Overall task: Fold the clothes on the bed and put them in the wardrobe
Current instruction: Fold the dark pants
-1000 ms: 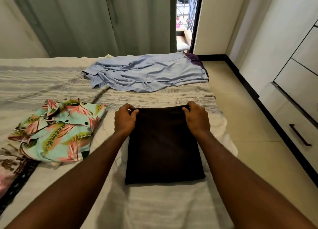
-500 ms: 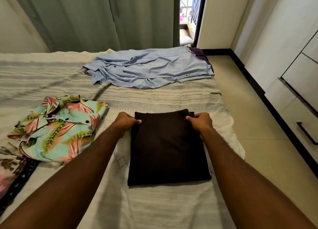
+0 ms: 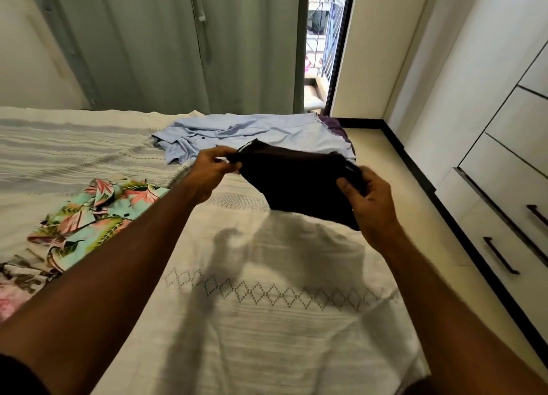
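Garment [image 3: 299,181], dark and folded, hangs above the bed [image 3: 267,320], pinched by left hand [image 3: 212,169] and right hand [image 3: 370,199] at its ends; wardrobe [image 3: 504,163] lies toward three o'clock, nearer the right hand.

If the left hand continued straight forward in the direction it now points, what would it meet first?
Probably the light blue shirt lying on the bed just beyond the left hand, which holds the folded dark garment. Depth is unclear.
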A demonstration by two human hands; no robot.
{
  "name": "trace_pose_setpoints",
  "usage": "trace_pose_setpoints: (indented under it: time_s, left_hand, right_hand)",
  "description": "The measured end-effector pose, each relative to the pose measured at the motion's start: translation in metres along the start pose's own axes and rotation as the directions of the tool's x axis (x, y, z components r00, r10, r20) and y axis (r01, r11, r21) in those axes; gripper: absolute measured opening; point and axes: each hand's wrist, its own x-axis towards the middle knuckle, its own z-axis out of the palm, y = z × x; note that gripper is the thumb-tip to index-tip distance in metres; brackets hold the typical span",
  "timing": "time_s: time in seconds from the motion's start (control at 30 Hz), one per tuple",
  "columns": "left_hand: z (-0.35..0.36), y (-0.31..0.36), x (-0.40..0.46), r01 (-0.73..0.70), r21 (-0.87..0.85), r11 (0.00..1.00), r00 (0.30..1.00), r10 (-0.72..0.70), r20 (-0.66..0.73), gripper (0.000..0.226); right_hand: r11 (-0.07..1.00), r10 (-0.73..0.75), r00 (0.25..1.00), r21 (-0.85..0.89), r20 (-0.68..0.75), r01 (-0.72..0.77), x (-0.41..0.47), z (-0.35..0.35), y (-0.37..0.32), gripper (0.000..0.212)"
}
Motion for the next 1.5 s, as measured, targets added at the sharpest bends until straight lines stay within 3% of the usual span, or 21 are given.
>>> trace_pose_setpoints:
  time_s: [0.1,0.17,0.23,0.3,0.43,0.5,0.57,0.63,0.7,0.73,0.8,0.87,0.9,0.97,1.03,1.13,1.3,1.4,1.5]
  left_hand:
    - [-0.029,-0.033,-0.025,0.04,0.195,0.98,0.997,-0.052,0.056,0.031]
    - [-0.048,-0.062,-0.058,0.024,0.379,0.925,0.988,-0.078,0.129,0.029]
    - [-0.07,-0.091,-0.098,0.013,0.531,0.847,0.979,-0.12,0.166,0.037]
    - [-0.081,-0.111,-0.122,0.05,0.571,0.82,0.981,-0.147,0.125,0.044]
    - [-0.105,-0.136,-0.165,0.138,0.497,0.857,0.989,-0.147,-0.021,0.046]
    - [-0.112,-0.141,-0.178,0.149,0.492,0.858,0.989,-0.137,-0.061,0.048]
    - [-0.114,-0.143,-0.183,0.183,0.518,0.836,0.982,-0.13,-0.137,0.043]
    - [-0.113,-0.144,-0.187,0.24,0.529,0.814,0.958,-0.111,-0.264,0.032]
    - [-0.107,-0.148,-0.195,0.349,0.488,0.8,0.9,-0.141,-0.412,0.017]
    - [-0.103,-0.148,-0.2,0.419,0.444,0.792,0.859,-0.188,-0.476,0.015]
    - [-0.091,-0.147,-0.213,0.579,0.317,0.751,0.766,-0.37,-0.525,0.062]
    - [-0.076,-0.144,-0.226,0.649,0.245,0.72,0.729,-0.496,-0.471,0.078]
    - [-0.067,-0.139,-0.231,0.655,0.202,0.728,0.721,-0.522,-0.455,0.076]
    - [-0.051,-0.132,-0.234,0.663,0.072,0.745,0.696,-0.578,-0.425,0.073]
    - [-0.038,-0.128,-0.234,0.675,-0.046,0.737,0.679,-0.644,-0.354,0.068]
    - [-0.024,-0.127,-0.237,0.695,-0.139,0.705,0.637,-0.694,-0.336,0.06]
    - [-0.002,-0.118,-0.243,0.709,0.008,0.706,0.634,-0.632,-0.446,0.065]
    - [0.021,-0.102,-0.247,0.728,0.209,0.653,0.657,-0.58,-0.482,0.066]
    - [0.044,-0.092,-0.255,0.689,0.286,0.666,0.687,-0.477,-0.548,0.072]
  right_hand:
    - [0.97,-0.036,0.981,-0.228,0.192,0.081,-0.052,0.026,0.019,0.019]
    - [0.923,-0.019,0.922,-0.347,0.386,0.164,-0.1,0.047,0.042,0.017]
    - [0.89,0.074,0.783,-0.395,0.617,0.227,-0.145,0.074,0.062,0.019]
    - [0.836,0.134,0.611,-0.421,0.78,0.353,-0.167,0.09,0.073,0.028]
    - [0.589,0.061,0.389,-0.348,0.919,0.729,-0.194,0.113,0.073,0.034]
    - [0.541,0.088,0.278,-0.28,0.957,0.793,-0.204,0.115,0.066,0.031]
    - [0.542,0.076,0.231,-0.235,0.97,0.807,-0.208,0.109,0.059,0.033]
    - [0.676,-0.018,0.331,-0.232,0.943,0.699,-0.206,0.103,0.05,0.028]
    - [0.815,-0.084,0.542,-0.255,0.836,0.52,-0.194,0.095,0.048,0.025]
    - [0.824,-0.099,0.664,-0.313,0.741,0.472,-0.183,0.091,0.052,0.023]
    - [0.75,-0.053,0.859,-0.548,0.51,0.371,-0.158,0.079,0.068,0.023]
    - [0.635,0.095,0.96,-0.759,0.263,0.145,-0.13,0.065,0.084,0.028]
    - [0.59,0.205,0.964,-0.808,0.169,0.016,-0.118,0.06,0.091,0.034]
    - [0.511,0.439,0.895,-0.842,0.081,-0.175,-0.095,0.054,0.102,0.05]
    - [0.448,0.557,0.826,-0.87,0.091,-0.206,-0.08,0.055,0.109,0.061]
    - [0.503,0.587,0.796,-0.836,0.147,-0.216,-0.067,0.067,0.108,0.063]
    - [0.538,0.655,0.721,-0.81,0.227,-0.234,-0.05,0.089,0.096,0.053]
    - [0.569,0.629,0.746,-0.783,0.218,-0.251,-0.047,0.092,0.096,0.056]
    - [0.612,0.61,0.755,-0.749,0.242,-0.254,-0.048,0.095,0.098,0.051]
